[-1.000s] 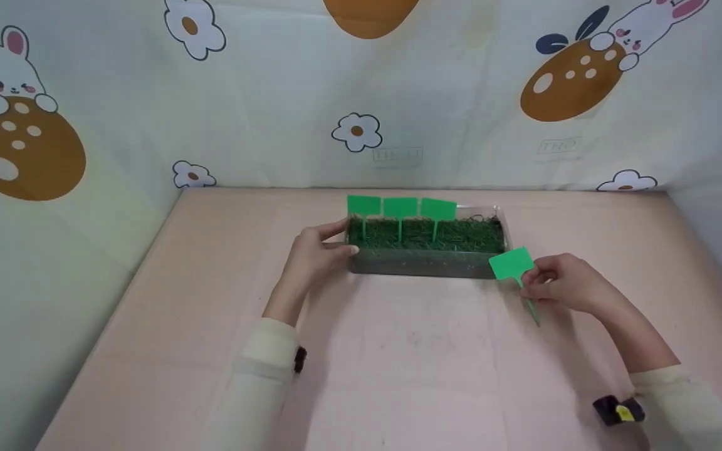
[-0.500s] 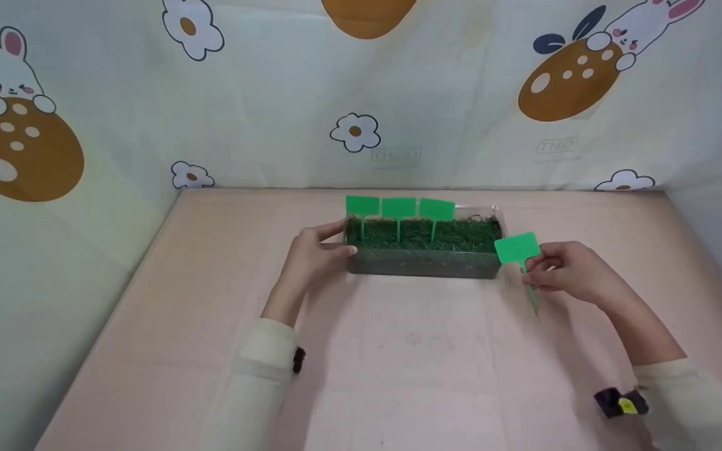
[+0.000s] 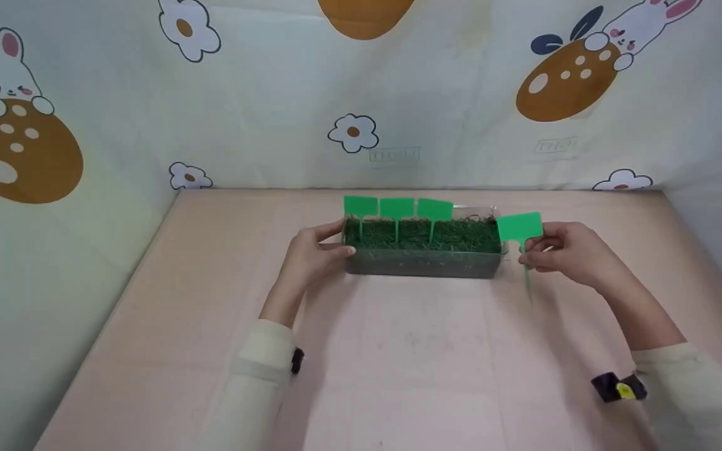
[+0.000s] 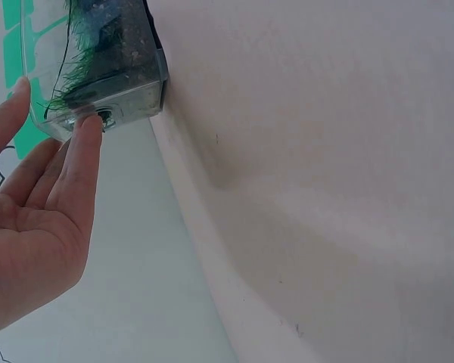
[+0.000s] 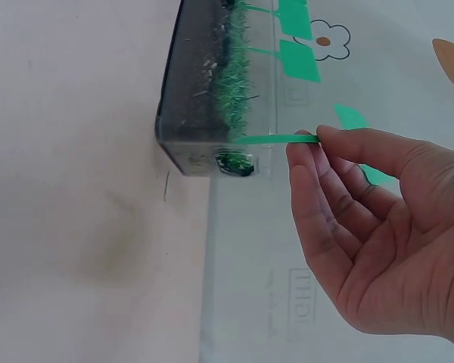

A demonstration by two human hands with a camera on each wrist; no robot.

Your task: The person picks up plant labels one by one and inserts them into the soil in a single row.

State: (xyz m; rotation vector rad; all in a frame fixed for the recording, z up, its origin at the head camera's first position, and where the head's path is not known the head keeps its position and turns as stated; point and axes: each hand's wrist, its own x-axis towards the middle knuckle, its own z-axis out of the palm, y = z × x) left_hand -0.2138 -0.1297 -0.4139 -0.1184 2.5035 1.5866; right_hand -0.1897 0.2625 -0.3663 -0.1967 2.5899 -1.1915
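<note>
A clear rectangular planter box [image 3: 423, 266] filled with soil and green grass stands towards the back of the table. Three green plant labels [image 3: 397, 208] stick upright in its grass, in a row over the left and middle part. My left hand [image 3: 314, 254] holds the box by its left end, thumb at the front corner, with fingertips against the end wall [image 4: 129, 106] in the left wrist view. Another green plant label [image 3: 519, 227] is pinched by its stem between thumb and fingers of my right hand [image 3: 571, 254], just off the box's right end, its pointed tip downward.
The box rests on a pale pink tabletop [image 3: 423, 376]. Behind it rises a light cloth backdrop [image 3: 273, 125] printed with rabbits and flowers, which also closes off the left and right sides.
My right hand has lifted the label up and away from me beside the box, turning it more upright. The left hand keeps its hold and the box stays put.
</note>
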